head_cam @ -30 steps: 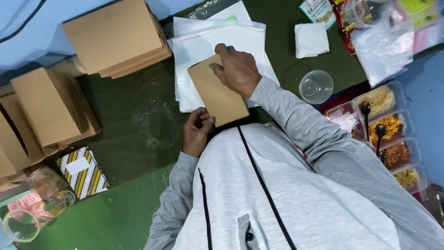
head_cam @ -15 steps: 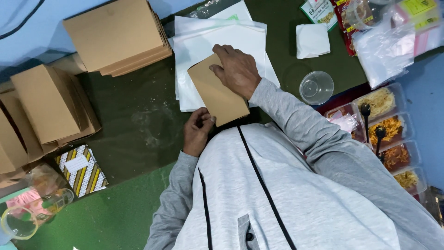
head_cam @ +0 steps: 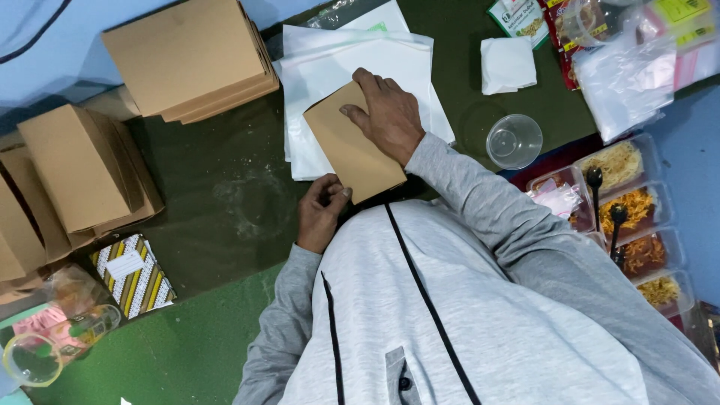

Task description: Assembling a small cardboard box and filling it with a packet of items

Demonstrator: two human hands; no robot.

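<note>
Head view: a dark green work surface carries packing materials. At centre, a flat brown cardboard sheet lies tilted on a stack of white paper sheets. The right hand lies palm-down on the sheet's upper part, fingers spread flat and pressing, gripping nothing. The left hand sits at the sheet's near corner, fingers curled and pinching its edge.

Against the earlier frames, both hands and the sheet hold the same positions; no shift is detectable apart from a slight camera drift.

Surroundings: a stack of flat brown cartons at upper left; folded-up brown boxes at the left edge; a yellow-and-black striped packet below them. A clear plastic cup stands right of the hand, near a folded white napkin. Clear plastic trays of fried snacks line the right edge, with black spoons standing in them.
</note>
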